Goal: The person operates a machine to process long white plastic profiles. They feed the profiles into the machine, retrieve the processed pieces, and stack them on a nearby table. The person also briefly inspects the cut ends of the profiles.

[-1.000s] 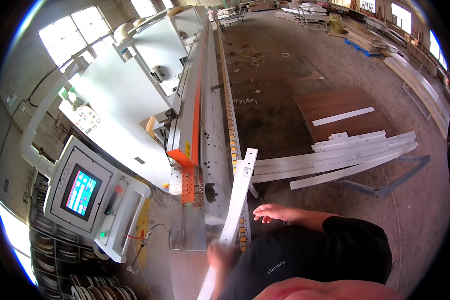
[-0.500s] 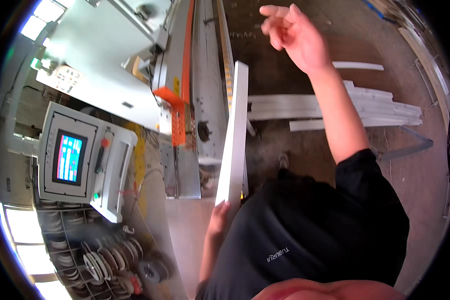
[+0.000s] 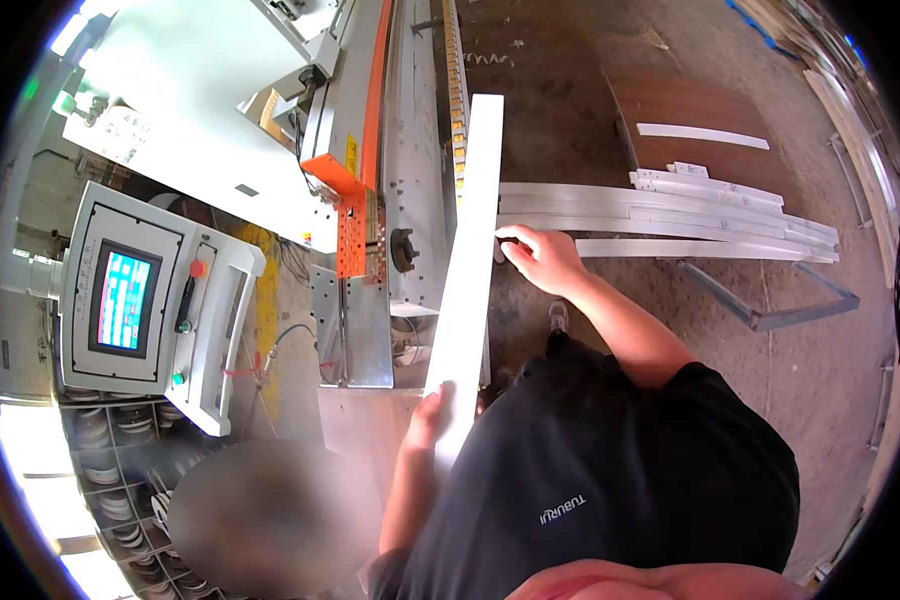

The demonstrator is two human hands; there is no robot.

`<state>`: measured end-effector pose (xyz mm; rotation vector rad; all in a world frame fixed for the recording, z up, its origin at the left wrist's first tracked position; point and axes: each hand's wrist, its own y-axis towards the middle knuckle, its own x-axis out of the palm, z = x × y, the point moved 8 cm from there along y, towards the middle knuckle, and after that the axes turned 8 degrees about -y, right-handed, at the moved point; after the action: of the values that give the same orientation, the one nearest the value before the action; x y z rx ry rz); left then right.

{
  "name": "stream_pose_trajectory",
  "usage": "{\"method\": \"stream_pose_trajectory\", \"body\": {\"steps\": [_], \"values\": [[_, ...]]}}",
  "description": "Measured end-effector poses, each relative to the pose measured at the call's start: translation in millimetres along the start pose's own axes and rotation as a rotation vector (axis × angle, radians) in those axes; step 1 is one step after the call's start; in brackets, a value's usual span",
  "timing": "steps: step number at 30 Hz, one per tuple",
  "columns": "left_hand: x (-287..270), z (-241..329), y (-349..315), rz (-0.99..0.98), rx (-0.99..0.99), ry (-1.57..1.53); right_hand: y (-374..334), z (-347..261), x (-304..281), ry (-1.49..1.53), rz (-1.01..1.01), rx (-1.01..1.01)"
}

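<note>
A long white board (image 3: 470,270) stands on its narrow end side, slanting up from my waist past the machine's end. My left hand (image 3: 426,418) is closed on its lower left edge, fingers partly hidden behind it. Farther up, my right hand (image 3: 542,260) meets the board's right edge with bent fingers; the fingertips look pressed to that edge. Close by on the left is the machine's grey bed (image 3: 415,200), with an orange bracket (image 3: 351,235) at its end.
A control panel (image 3: 125,300) with a lit screen stands left, above a rack of edging rolls (image 3: 115,505). White strips (image 3: 660,212) lie stacked to the right, near a metal frame (image 3: 770,318) on the floor. A blurred oval covers the lower left.
My right hand has come down from the raised, spread position at the upper right to the board's right edge. The board has turned to show its broad face; my left hand stays on it.
</note>
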<state>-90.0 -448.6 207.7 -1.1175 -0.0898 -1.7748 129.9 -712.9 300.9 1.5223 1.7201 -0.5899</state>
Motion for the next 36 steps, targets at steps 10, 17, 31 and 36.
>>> {"method": "stream_pose_trajectory", "body": {"steps": [10,17,31,36], "values": [[3,7,0,0.211,0.061,0.17,-14,-2,-2,0.001,0.106,-0.103],[4,4,7,0.215,0.053,0.134,-8,-39,6,-0.136,-0.001,-0.244],[-47,-5,6,0.407,0.028,0.255,-28,-25,-6,0.13,-0.106,-0.027],[-70,-11,19,0.345,0.018,0.327,-26,-24,10,0.017,-0.129,-0.132]]}}
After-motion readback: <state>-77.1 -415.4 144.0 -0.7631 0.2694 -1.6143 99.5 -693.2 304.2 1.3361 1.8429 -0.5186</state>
